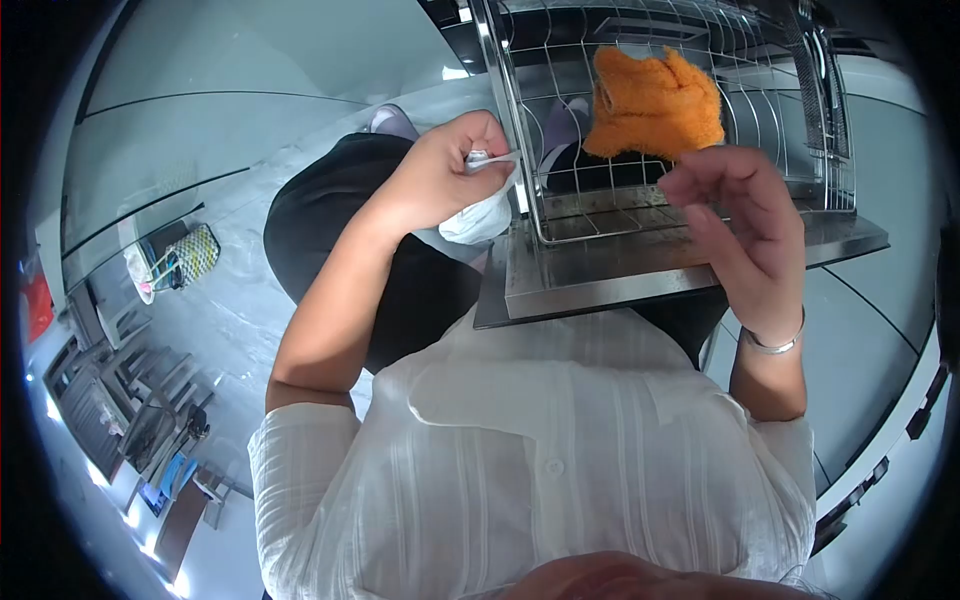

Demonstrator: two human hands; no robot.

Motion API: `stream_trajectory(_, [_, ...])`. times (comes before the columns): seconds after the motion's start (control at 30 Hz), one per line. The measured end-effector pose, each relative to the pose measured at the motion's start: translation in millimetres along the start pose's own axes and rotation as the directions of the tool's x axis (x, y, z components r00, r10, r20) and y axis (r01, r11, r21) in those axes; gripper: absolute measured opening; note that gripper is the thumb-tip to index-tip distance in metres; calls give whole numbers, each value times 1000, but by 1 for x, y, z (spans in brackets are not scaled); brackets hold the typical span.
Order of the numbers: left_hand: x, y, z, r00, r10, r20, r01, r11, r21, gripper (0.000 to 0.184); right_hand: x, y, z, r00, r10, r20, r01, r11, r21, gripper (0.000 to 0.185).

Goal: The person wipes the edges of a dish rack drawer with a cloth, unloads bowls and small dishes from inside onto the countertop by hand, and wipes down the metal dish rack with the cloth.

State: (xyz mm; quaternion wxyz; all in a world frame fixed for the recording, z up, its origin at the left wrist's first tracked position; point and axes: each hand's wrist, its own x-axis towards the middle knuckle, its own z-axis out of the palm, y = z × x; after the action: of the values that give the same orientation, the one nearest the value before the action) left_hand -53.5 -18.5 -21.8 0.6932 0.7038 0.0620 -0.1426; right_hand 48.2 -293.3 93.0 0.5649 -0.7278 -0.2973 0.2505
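Going by the head view, it looks partway through to me. My left hand (pixel 440 180) has thumb and fingers pinched together on a white bundle (pixel 478 222), right beside the left side of the wire rack (pixel 590 238). The orange cloth (pixel 655 100) sits at the rack, out of that pinch. Right hand (pixel 750 215) is just by it, fingers and thumb apart; can't tell if it's touching. Metal panel (pixel 620 274) below looks spotted, so maybe not all done, but how much is left, no clue.
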Motion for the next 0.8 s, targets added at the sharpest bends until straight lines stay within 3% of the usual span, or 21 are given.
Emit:
stream_trajectory(0.23, [13,11,3,984,-39,-174,52,996,70,12,0,0,-1,998,-46,42,48,997,-63,33])
stream_trajectory(0.33, [17,16,5,979,-56,-195,62,998,22,14,0,-1,-1,999,-36,39,38,997,-66,33])
stream_trajectory(0.43, [5,11,12,991,10,-136,5,994,111,15,-1,-1,-1,999,-34,23,35,997,-63,33])
stream_trajectory(0.57, [9,9,8,975,100,-197,-57,975,213,14,0,-2,-1,999,-34,29,37,996,-80,33])
stream_trajectory(0.6, [15,12,6,973,71,-218,-44,991,128,12,0,-1,-1,999,-35,32,37,996,-85,33])
stream_trajectory(0.8, [1,3,11,987,52,-150,-38,995,97,11,0,0,-1,1000,-30,10,30,998,-54,33])
